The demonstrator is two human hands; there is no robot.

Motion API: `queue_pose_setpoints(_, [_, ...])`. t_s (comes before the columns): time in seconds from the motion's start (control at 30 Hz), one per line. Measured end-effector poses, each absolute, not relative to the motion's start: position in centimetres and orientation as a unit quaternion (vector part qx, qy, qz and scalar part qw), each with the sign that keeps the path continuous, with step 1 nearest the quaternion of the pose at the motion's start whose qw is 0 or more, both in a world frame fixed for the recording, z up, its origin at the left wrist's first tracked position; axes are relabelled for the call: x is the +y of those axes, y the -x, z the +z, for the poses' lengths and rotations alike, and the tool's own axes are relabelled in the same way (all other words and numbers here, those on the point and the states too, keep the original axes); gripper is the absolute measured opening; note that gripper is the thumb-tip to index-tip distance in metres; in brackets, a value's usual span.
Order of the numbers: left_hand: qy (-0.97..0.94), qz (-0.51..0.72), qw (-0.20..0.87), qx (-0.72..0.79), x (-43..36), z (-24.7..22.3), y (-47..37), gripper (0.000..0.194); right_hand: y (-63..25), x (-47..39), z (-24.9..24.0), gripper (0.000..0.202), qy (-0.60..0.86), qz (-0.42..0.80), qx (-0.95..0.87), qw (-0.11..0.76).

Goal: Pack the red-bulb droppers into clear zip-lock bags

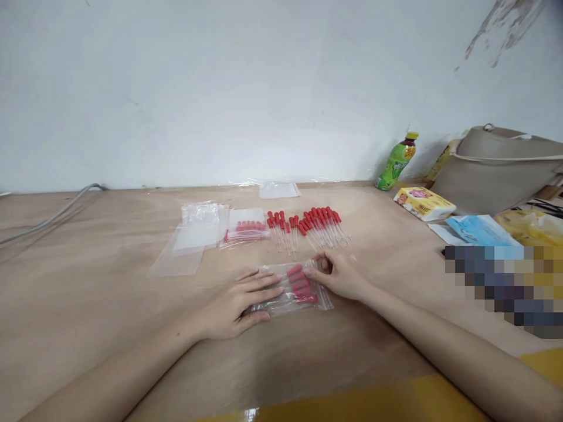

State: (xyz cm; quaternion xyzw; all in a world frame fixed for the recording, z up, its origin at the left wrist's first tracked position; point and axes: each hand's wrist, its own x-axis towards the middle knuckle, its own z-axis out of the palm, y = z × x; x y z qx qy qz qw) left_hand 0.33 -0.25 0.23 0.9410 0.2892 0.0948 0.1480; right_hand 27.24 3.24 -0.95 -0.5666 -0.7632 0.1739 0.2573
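A clear zip bag [281, 298] lies flat on the table in front of me, with several red-bulbed droppers [301, 286] inside, bulbs toward the right end. My left hand [240, 302] rests on the bag's left part, fingers stretched out over the glass tubes. At the upper right corner, my right hand [336, 274] has its thumb on the bag and its fingers curled, pinching the edge. Just beyond the hands, loose droppers [323, 225] with red bulbs lie in a row. Left of them is a stack of filled bags [246, 225].
Flat plastic bags [189, 240] lie at the left, more [279, 190] by the wall. A grey cable [57, 215] crosses the far left. On the right are a green bottle [397, 162], a tissue pack [424, 203], a blue mask [481, 230] and a grey handbag [497, 173].
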Motion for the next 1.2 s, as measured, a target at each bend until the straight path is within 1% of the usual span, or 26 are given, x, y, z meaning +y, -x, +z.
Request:
queue_pose_setpoints(0.1, [-0.940, 0.100, 0.156, 0.286, -0.3, 0.3, -0.4, 0.049, -27.0, 3.3, -1.1, 0.033, 0.551, 0.206, -0.767, 0.257])
queue_pose_setpoints(0.2, [-0.939, 0.116, 0.159, 0.283, -0.3, 0.3, -0.4, 0.049, -27.0, 3.3, -1.4, 0.031, 0.516, 0.264, -0.760, 0.293])
queue_pose_setpoints(0.3, [-0.934, 0.133, 0.163, 0.290, -0.4, 0.1, -0.4, 0.049, -27.2, 3.1, -1.3, 0.032, 0.458, 0.393, -0.723, 0.336])
queue_pose_setpoints(0.43, [-0.923, 0.167, 0.157, 0.309, -0.6, -0.1, -0.3, 0.048, -27.6, 3.1, -0.2, 0.028, 0.385, 0.571, -0.618, 0.380])
queue_pose_setpoints(0.5, [-0.918, 0.185, 0.130, 0.327, -0.6, -0.2, -0.2, 0.044, -27.8, 3.4, 0.5, 0.024, 0.372, 0.621, -0.555, 0.410])
queue_pose_setpoints(0.57, [-0.904, 0.214, 0.092, 0.358, -0.2, -0.3, 0.0, 0.039, -27.7, 4.0, 1.3, 0.019, 0.370, 0.646, -0.495, 0.448])
queue_pose_setpoints(0.73, [-0.792, 0.359, -0.024, 0.493, 2.3, 0.3, 2.2, 0.019, -25.3, 6.8, 3.1, 0.008, 0.351, 0.647, -0.397, 0.549])
queue_pose_setpoints(0.8, [-0.728, 0.382, -0.080, 0.564, 3.6, 0.6, 3.8, 0.018, -23.1, 8.2, 3.4, 0.006, 0.329, 0.648, -0.353, 0.590])
queue_pose_setpoints(0.87, [-0.688, 0.339, -0.112, 0.632, 4.7, 0.6, 5.4, 0.025, -20.4, 9.3, 3.5, 0.007, 0.311, 0.654, -0.306, 0.618])
queue_pose_setpoints(0.97, [-0.665, 0.244, -0.116, 0.696, 5.7, 0.1, 7.5, 0.043, -16.5, 10.4, 3.2, 0.013, 0.311, 0.678, -0.257, 0.615])
queue_pose_setpoints(1.07, [-0.663, 0.159, -0.104, 0.724, 6.3, -0.6, 8.7, 0.056, -13.8, 10.7, 2.6, 0.016, 0.352, 0.702, -0.250, 0.566])
queue_pose_setpoints(1.13, [-0.665, 0.105, -0.082, 0.735, 6.5, -1.0, 9.1, 0.058, -12.8, 10.6, 2.3, 0.018, 0.364, 0.713, -0.256, 0.542])
queue_pose_setpoints(1.2, [-0.674, 0.069, -0.066, 0.733, 6.7, -1.2, 9.2, 0.056, -12.4, 10.4, 2.1, 0.018, 0.361, 0.716, -0.269, 0.534])
